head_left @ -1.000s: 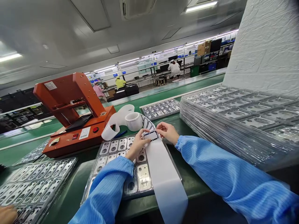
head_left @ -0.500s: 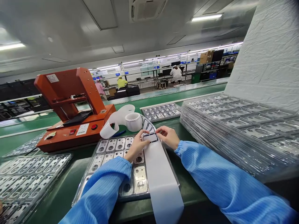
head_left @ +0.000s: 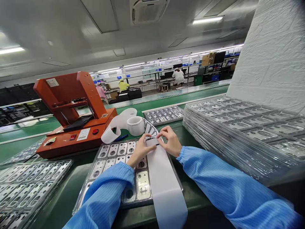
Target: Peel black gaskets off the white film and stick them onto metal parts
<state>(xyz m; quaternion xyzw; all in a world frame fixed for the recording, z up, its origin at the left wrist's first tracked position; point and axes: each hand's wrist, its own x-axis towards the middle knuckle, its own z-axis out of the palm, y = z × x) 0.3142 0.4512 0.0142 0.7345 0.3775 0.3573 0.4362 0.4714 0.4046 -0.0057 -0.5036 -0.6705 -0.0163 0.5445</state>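
A white backing strip (head_left: 163, 181) carries black-outlined rectangular adhesive stickers (head_left: 150, 129) and runs from a white roll (head_left: 135, 125) over the table's front edge. My left hand (head_left: 140, 151) rests at the strip's left side, its thumb and forefinger apart on either side of a sticker. My right hand (head_left: 170, 141) pinches at the right edge of that sticker, which is partly covered by my fingers. Beneath the strip lies a clear plastic tray (head_left: 78, 198) filled with silvery metal plates (head_left: 143, 184).
An orange-red press machine (head_left: 78, 127) stands at the left. Another tray of plates (head_left: 35, 184) lies in front of it. A tall stack of clear trays (head_left: 214, 136) rises at the right, and a filled tray (head_left: 164, 115) lies behind the roll. A blue pen (head_left: 121, 137) is nearby.
My right hand has moved slightly left, over the sticker, and its fingertips have closed on the edge. My left thumb and forefinger have spread on the strip. The sticker's outline is now more covered.
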